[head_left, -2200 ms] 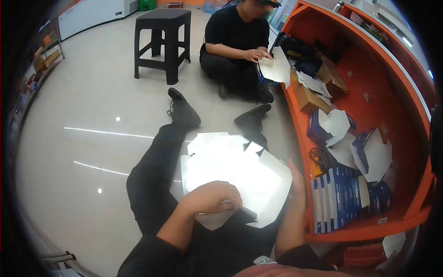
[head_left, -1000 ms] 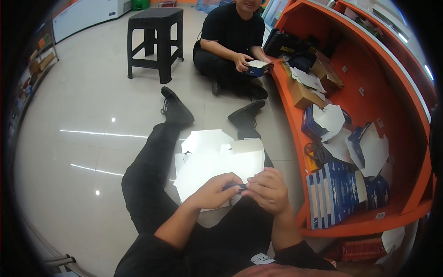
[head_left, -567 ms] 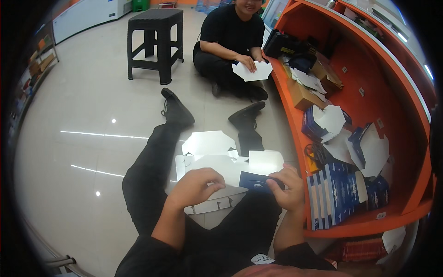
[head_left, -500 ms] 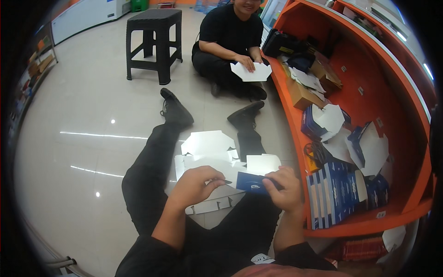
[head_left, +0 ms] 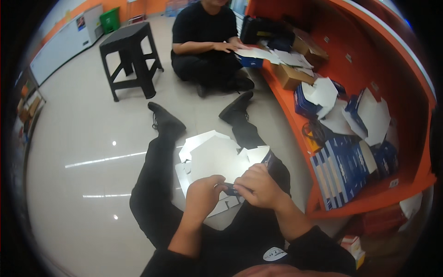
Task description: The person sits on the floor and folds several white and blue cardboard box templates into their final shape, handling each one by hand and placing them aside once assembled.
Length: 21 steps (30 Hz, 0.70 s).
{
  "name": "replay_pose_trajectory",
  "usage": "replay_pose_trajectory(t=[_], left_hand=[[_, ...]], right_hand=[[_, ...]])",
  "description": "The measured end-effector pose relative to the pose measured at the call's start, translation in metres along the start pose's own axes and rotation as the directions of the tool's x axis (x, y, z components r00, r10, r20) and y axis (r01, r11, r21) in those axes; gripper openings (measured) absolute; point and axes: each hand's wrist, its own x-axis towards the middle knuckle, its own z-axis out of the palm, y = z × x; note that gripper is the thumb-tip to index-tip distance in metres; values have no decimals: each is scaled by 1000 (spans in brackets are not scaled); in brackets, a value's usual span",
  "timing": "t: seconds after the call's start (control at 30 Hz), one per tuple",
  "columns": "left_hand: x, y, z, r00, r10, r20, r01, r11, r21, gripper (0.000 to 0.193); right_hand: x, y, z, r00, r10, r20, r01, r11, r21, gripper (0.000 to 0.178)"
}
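Between my legs I hold a partly folded cardboard carton point(head_left: 214, 159), white on the inside and blue on the outside. My left hand point(head_left: 204, 193) is closed on its near edge, thumb and fingers pinching it. Close beside it, my right hand point(head_left: 259, 187) grips the same edge with the thumb pressed on a narrow blue flap point(head_left: 231, 188). At the right, one side of the carton stands up and shows its blue face. Underneath lies a flat white carton blank point(head_left: 182, 176) with cut tabs, partly covered.
An orange shelf point(head_left: 295, 122) runs along the right with a row of blue cartons point(head_left: 339, 168), opened cartons point(head_left: 318, 97) and a brown box point(head_left: 290, 76). Ahead, a co-worker point(head_left: 207, 44) sits on the floor handling a white and blue carton. A black stool point(head_left: 131, 55) stands at the far left.
My right hand has moved left, close to my left hand. The carton's large white panel now spreads open ahead of them. The co-worker's carton has shifted and shows blue. My view has turned.
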Motion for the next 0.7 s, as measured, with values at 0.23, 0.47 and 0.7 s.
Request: replay_pose_trajectory(t=[0.23, 0.47, 0.7], left_hand=[[-1, 5, 15, 998, -36, -44, 34, 998, -58, 16], [-2, 13, 23, 995, 42, -89, -49, 996, -75, 13], [4, 21, 23, 963, 253, 97, -234, 957, -170, 73]], right_hand=[[-6, 1, -1, 999, -12, 35, 10, 999, 47, 7], [-3, 4, 1, 998, 4, -56, 3, 994, 110, 6], [-7, 2, -9, 980, 175, -91, -165, 980, 114, 26]])
